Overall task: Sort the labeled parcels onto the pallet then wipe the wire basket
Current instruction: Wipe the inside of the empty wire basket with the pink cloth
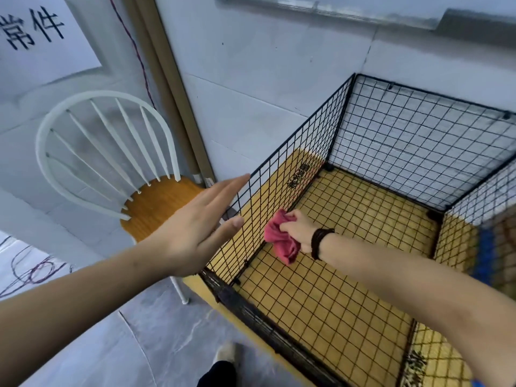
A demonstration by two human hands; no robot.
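Observation:
A black wire basket [418, 141] stands open-topped on a yellow floor patch against the grey wall. Nothing lies inside it but my right hand [300, 229], which grips a crumpled red cloth [280, 241] pressed against the inside of the basket's left mesh panel, low down. My left hand [201, 227] is outside that same panel with its fingers straight; the fingertips reach the panel's top edge and the thumb touches the mesh. No parcels or pallet show in this view.
A white spindle-back chair with a wooden seat [159, 205] stands just left of the basket. A brown post [178, 113] runs up the wall behind it. Thin cables [33, 272] lie on the grey floor at left. My foot [226, 356] shows below.

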